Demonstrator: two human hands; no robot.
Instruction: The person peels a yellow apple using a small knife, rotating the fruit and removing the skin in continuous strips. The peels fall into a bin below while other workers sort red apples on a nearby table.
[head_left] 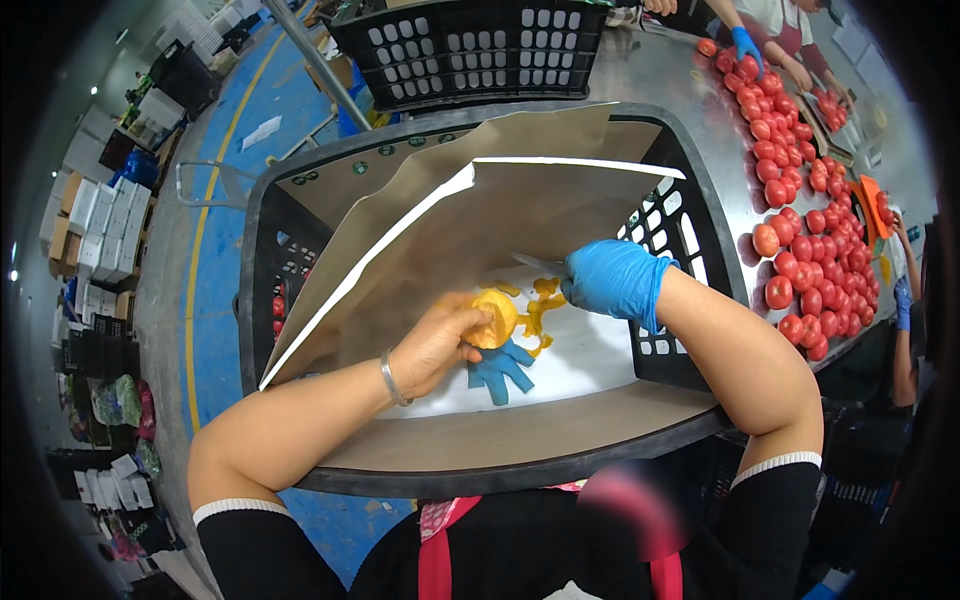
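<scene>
My bare left hand point(432, 343) is closed around a peeled yellow-orange fruit point(495, 320), whose exact kind I cannot tell. In my right hand point(615, 280), gloved in blue, is a small knife point(539, 264); its blade points left toward the fruit, apart from it. Both hands are inside a black plastic crate point(706, 180) lined with sheets of grey-brown cardboard point(430, 230). Strips of yellow-orange peel point(540, 318) lie on the white surface beneath. An empty blue glove point(500, 370) lies there too, just below the fruit.
Another black crate point(470, 55) stands beyond mine. On the right, a metal table point(655, 85) bears many red tomatoes point(800, 270). Co-workers' hands, one in a blue glove point(745, 48), are among them. Stacked white boxes point(112, 235) and a blue floor point(225, 290) are at the left.
</scene>
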